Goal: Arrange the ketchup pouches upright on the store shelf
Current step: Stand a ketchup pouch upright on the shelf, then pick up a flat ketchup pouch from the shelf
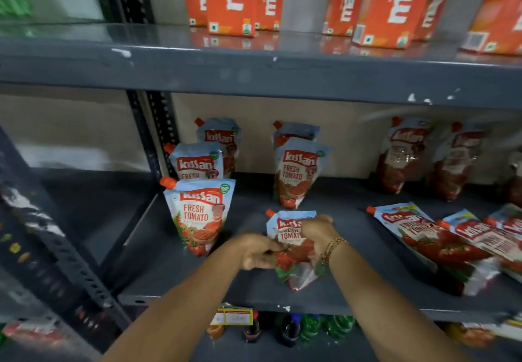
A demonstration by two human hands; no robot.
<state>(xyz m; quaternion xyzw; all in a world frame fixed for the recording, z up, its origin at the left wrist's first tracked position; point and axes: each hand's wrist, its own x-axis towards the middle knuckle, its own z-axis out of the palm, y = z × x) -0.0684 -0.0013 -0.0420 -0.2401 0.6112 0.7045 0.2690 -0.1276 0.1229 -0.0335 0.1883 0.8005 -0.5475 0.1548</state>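
A ketchup pouch (288, 229) with an orange cap stands near the front of the grey shelf (254, 291). My left hand (258, 251) grips its lower left side and my right hand (317, 231) grips its upper right side. To the left, three pouches (199, 214) stand upright in a row going back. Behind the held pouch, two more pouches (296, 172) stand upright. Several pouches (432, 237) lie flat at the right. Two upright pouches (401, 155) stand at the back right.
Orange juice cartons (231, 0) fill the shelf above. A black perforated upright (158, 135) bounds the bay at the left. Bottles (310, 327) and a yellow price tag (234, 316) sit below the shelf's front edge.
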